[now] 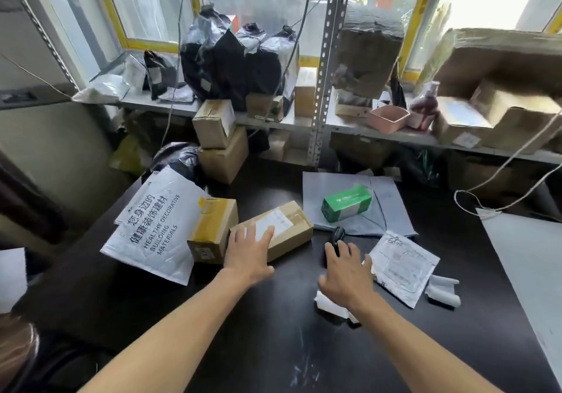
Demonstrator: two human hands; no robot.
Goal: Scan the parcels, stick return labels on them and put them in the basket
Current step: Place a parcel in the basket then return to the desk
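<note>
Dark table (273, 347), left hand (248, 255) flat on box (292, 231), right hand (345, 277) over scanner (336, 237)

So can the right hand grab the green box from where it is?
Probably yes. The green box lies on grey bags just beyond the right hand, with only the low black scanner between them; reaching over it looks easy.

pink tub (388, 119), red bottle (425, 107) (shelf)

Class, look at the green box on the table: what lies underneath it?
The green box rests on flat grey mailer bags spread over the dark table. Whatever lies under those bags, or directly beneath the box, is covered.
</note>
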